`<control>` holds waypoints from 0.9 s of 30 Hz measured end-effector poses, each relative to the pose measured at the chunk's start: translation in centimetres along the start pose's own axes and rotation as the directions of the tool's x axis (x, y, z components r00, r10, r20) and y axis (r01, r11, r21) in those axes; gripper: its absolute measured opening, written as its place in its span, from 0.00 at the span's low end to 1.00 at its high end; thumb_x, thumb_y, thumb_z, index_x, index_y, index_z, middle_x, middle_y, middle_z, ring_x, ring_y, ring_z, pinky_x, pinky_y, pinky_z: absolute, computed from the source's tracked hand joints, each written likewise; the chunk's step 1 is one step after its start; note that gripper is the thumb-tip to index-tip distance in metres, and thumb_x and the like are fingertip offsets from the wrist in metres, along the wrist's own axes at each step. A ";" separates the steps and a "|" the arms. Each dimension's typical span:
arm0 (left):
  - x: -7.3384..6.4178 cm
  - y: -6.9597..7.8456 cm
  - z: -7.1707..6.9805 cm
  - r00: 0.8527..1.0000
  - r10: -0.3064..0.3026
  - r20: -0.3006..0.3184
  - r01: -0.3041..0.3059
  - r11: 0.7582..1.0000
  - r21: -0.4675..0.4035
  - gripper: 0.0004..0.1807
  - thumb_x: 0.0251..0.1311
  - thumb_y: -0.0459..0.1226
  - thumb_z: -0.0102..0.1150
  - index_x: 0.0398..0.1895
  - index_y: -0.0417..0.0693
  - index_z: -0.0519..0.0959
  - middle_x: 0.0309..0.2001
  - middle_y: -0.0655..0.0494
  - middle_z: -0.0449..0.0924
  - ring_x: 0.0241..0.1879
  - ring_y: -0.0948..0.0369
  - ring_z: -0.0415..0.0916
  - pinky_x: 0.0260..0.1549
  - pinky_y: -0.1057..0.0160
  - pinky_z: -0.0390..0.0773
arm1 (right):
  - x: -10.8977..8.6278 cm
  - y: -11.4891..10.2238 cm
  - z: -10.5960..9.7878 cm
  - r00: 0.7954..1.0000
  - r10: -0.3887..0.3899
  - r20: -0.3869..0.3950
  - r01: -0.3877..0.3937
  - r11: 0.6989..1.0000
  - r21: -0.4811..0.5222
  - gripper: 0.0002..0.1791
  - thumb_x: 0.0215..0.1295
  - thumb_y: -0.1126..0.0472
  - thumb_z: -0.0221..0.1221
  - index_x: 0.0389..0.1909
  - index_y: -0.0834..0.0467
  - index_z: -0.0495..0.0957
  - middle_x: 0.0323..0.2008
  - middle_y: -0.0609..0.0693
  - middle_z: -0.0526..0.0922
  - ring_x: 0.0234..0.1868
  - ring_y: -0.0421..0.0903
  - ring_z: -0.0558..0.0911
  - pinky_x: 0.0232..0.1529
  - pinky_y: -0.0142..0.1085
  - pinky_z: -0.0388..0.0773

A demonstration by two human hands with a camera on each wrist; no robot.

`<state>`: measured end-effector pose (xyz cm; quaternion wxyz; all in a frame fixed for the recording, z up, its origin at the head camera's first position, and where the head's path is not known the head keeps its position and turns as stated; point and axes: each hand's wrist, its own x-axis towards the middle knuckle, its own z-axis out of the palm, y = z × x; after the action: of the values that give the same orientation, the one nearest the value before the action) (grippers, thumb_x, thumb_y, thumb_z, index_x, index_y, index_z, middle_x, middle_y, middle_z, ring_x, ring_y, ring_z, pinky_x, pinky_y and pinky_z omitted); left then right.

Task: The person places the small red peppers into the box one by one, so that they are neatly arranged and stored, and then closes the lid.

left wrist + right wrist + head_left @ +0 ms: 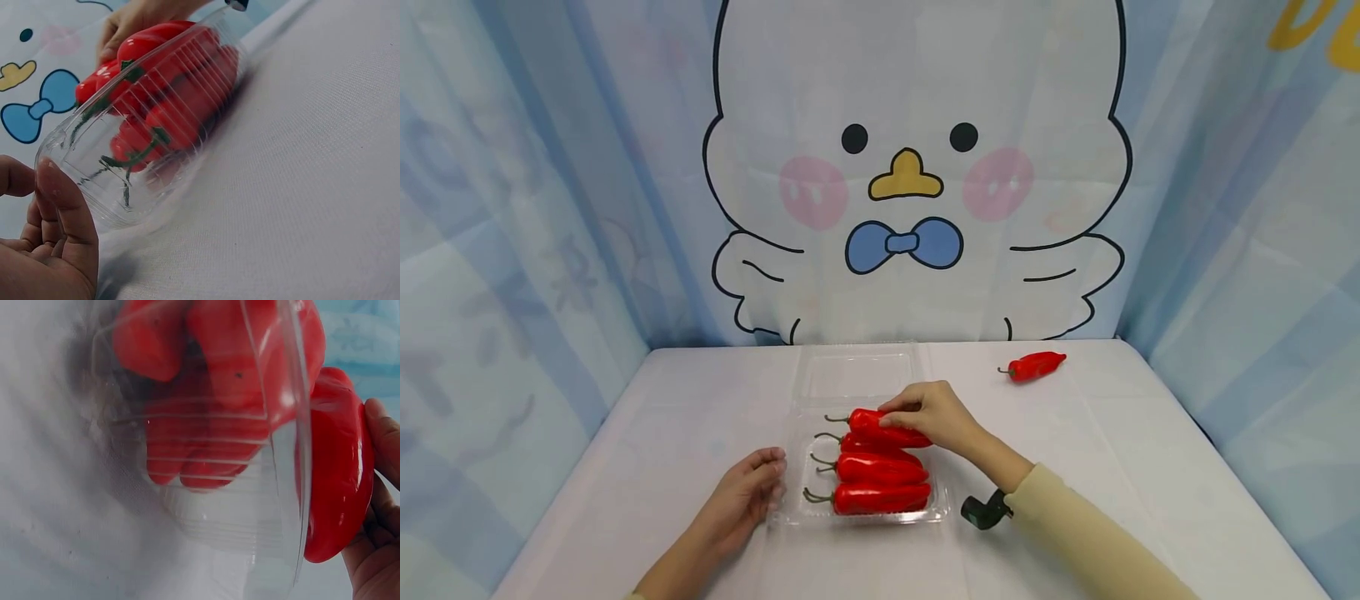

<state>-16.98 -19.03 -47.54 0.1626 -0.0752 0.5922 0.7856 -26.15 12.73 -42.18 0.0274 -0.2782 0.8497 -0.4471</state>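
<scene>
A clear plastic clamshell box (945, 510) holds several red chili peppers (880, 498) with green stems pointing left. My left hand (745, 498) pinches the box's left rim; in the left wrist view the thumb and fingers (65, 197) meet at its corner. With thumb and fingertips my right hand (936, 412) grips a red pepper (867, 423) at the back of the box, above the other peppers. In the right wrist view this held pepper (340, 469) shows over the rim, beside my fingers.
Behind the box its clear lid (857, 375) lies folded back. One more red pepper (1033, 367) lies at the table's back right. A black wrist device (985, 510) hangs by the right sleeve. A printed cloth (917, 308) rises behind the white table (1120, 467).
</scene>
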 end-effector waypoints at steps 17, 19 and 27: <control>-0.2 0.0 0.4 1.000 0.005 -0.010 -0.005 1.000 -0.012 0.05 0.74 0.33 0.52 0.49 0.48 0.70 0.34 0.64 0.74 0.27 0.68 0.71 0.24 0.72 0.72 | -0.2 -0.7 1.5 0.996 0.031 0.080 -0.030 1.000 -0.006 0.09 0.59 0.56 0.75 0.40 0.54 0.92 0.36 0.44 0.91 0.33 0.37 0.83 0.35 0.29 0.82; -0.2 0.0 0.4 1.000 0.005 -0.014 -0.005 1.000 -0.005 0.06 0.73 0.33 0.52 0.49 0.48 0.70 0.34 0.64 0.74 0.28 0.68 0.71 0.24 0.72 0.72 | -0.2 -0.6 1.4 0.994 0.040 0.104 -0.038 0.999 -0.020 0.09 0.60 0.56 0.74 0.40 0.53 0.92 0.36 0.43 0.91 0.34 0.37 0.83 0.34 0.29 0.81; -0.2 0.1 0.5 1.000 0.006 -0.028 -0.006 1.000 0.006 0.06 0.73 0.33 0.53 0.49 0.47 0.70 0.33 0.64 0.74 0.27 0.69 0.71 0.24 0.72 0.71 | -0.2 0.0 1.2 0.989 0.026 0.145 -0.018 0.998 -0.061 0.10 0.65 0.54 0.71 0.44 0.52 0.91 0.39 0.43 0.91 0.37 0.37 0.84 0.37 0.30 0.82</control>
<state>-16.80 -18.62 -47.27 0.1521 -0.0840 0.5971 0.7831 -25.60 11.90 -42.97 0.0859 -0.3012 0.8614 -0.3999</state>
